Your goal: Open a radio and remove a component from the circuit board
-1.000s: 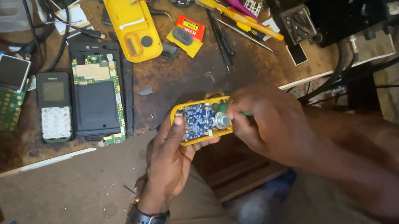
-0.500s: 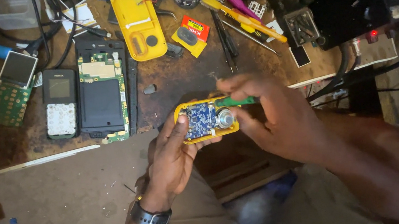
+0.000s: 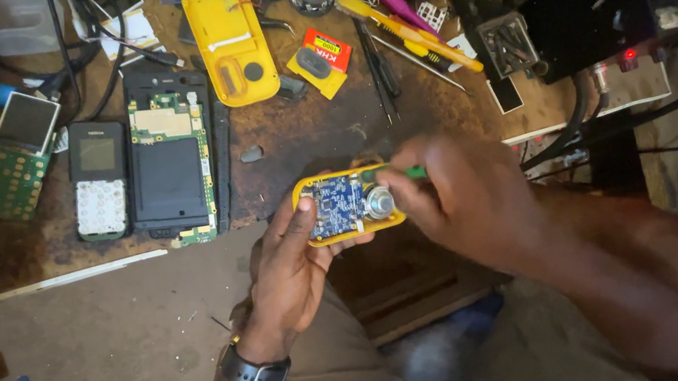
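The left hand (image 3: 292, 268) grips an opened yellow plastic phone shell (image 3: 347, 205) just off the near edge of the scarred brown workbench (image 3: 304, 129) — its blue circuit board (image 3: 336, 204) and a round metal speaker (image 3: 379, 202) face up. The right hand (image 3: 455, 196) is closed around a thin green-handled tool (image 3: 407, 173) set against the shell's top edge, its fingers hiding the tip. Behind, well apart, lie a loose yellow cover (image 3: 229, 42), a dismantled black phone (image 3: 170, 172) and yellow-handled screwdrivers (image 3: 410, 32).

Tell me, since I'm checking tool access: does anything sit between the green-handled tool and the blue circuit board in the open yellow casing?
Nothing visible does. The right hand holds the green-handled tool directly over the exposed blue circuit board, which the left hand steadies.
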